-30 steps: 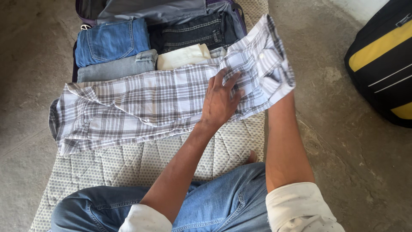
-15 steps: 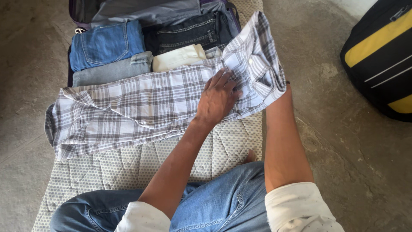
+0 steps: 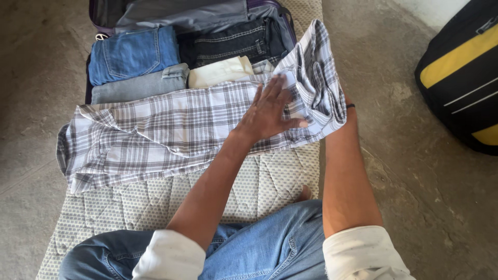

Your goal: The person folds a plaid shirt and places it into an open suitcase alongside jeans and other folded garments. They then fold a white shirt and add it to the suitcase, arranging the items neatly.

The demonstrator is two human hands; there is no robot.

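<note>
Head view. A plaid shirt (image 3: pixel 171 127), white with grey checks, lies lengthwise across the far part of a quilted patterned mat (image 3: pixel 207 192) on the concrete floor (image 3: pixel 415 171). The left hand (image 3: pixel 270 111) rests palm-down on the shirt near the mat's far right corner, fingers (image 3: pixel 282 85) spread flat against the cloth. The right hand is hidden under the shirt's raised right end, which is lifted and folded back toward the left hand; only the forearm (image 3: pixel 345 166) shows, so the state of those fingers cannot be told. Beyond the mat's far edge, an open suitcase (image 3: pixel 104 13) holds folded blue jeans (image 3: pixel 132 52), dark jeans (image 3: pixel 231 41), pale grey jeans (image 3: pixel 137 85) and a cream garment (image 3: pixel 220 71). A black and yellow bag (image 3: pixel 461 72) stands well apart on the floor at right.
</note>
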